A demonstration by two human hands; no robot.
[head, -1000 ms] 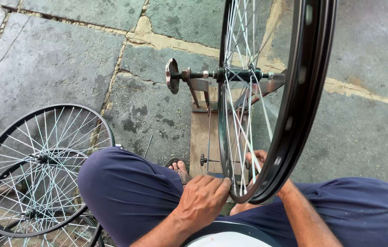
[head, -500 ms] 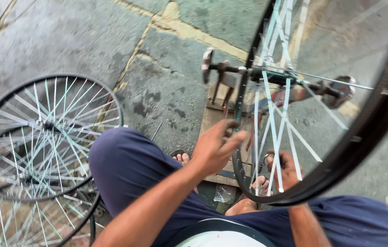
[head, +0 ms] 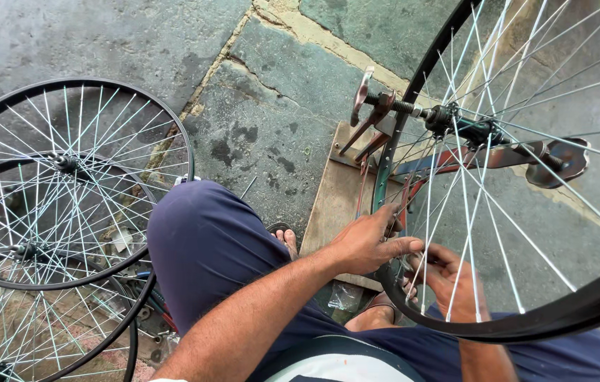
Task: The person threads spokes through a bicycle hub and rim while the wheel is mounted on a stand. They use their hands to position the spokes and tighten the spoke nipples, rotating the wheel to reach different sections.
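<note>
Nearest the camera, at 6 o'clock, the person sits with knees apart in dark blue shorts [head: 208,247], one sandalled foot [head: 284,237] showing between them.

The left hand [head: 370,244] reaches to the lower arc of the mounted wheel [head: 526,322], fingers closed narrowly on the rim and spokes at about 6 o'clock of that wheel. The right hand [head: 452,279] sits just beside it, behind the spokes, fingers curled around the rim or a spoke; how tight that grip is cannot be told, and no tool is visible in either hand.

The mounted wheel stands upright at 3 o'clock of the view, its hub [head: 455,120] carried on the axle of a truing stand [head: 385,141] fixed to a wooden board [head: 339,198] on the stone floor [head: 102,42].

Judgement: the wheel is fully laced and mounted, so building appears done; work at the rim looks under way, with no sign of completion.

Farther off, at 9 o'clock, several spoked wheels [head: 66,177] lie stacked flat on the floor, without tyres.
</note>
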